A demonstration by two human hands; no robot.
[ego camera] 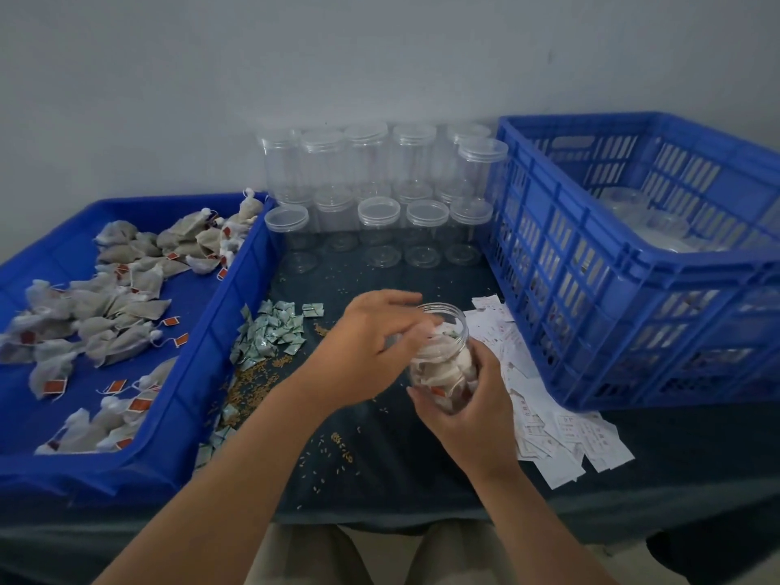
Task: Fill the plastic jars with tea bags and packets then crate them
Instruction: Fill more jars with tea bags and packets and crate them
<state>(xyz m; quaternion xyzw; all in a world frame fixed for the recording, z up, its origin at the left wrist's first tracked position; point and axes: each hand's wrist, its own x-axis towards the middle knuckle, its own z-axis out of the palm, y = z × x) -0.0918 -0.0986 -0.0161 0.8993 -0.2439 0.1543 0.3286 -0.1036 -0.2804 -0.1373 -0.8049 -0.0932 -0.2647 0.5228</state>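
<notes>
A clear plastic jar (pixel 443 356) with no lid, tilted slightly and packed with tea bags, sits in my right hand (pixel 468 399), which grips its lower half. My left hand (pixel 371 344) is at the jar's mouth with fingers bent over the contents; whether it holds a tea bag is hidden. Loose tea bags (pixel 105 314) with red tags lie in the blue tray (pixel 198 373) at the left. Small green packets (pixel 270 331) are heaped on the table beside the tray. The blue slatted crate (pixel 591 289) at the right holds several jars.
Two stacked rows of empty lidded jars (pixel 380 192) stand against the wall at the back. White paper slips (pixel 557 428) spread beside the crate near my right hand. Brown grains (pixel 253 382) are scattered on the dark table cloth (pixel 401 479). My knees show below the table edge.
</notes>
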